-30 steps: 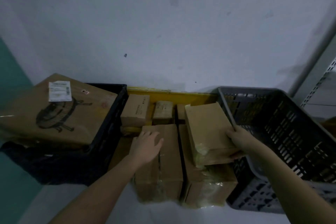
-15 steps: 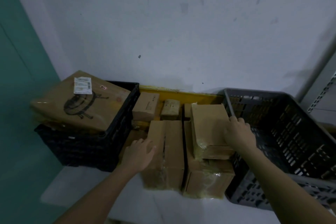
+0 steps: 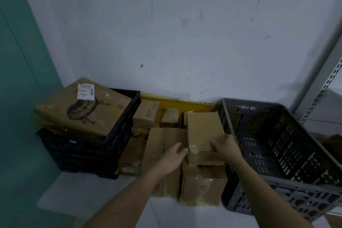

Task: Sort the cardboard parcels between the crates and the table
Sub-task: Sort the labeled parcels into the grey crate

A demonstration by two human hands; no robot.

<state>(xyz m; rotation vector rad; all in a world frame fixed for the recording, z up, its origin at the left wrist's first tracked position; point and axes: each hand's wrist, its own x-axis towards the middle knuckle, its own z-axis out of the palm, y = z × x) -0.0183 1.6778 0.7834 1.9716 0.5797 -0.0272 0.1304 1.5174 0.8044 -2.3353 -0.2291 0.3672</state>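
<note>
You've got both hands on the flat brown cardboard parcel (image 3: pixel 202 129) that's stacked on the taped cardboard boxes (image 3: pixel 203 185) between the black plastic crate (image 3: pixel 88 150) and the grey plastic crate (image 3: pixel 281 152). Your right hand (image 3: pixel 226 149) grips its near edge, fingers curled on top. Your left hand (image 3: pixel 173 157) touches its left side, fingers fairly relaxed.
</note>
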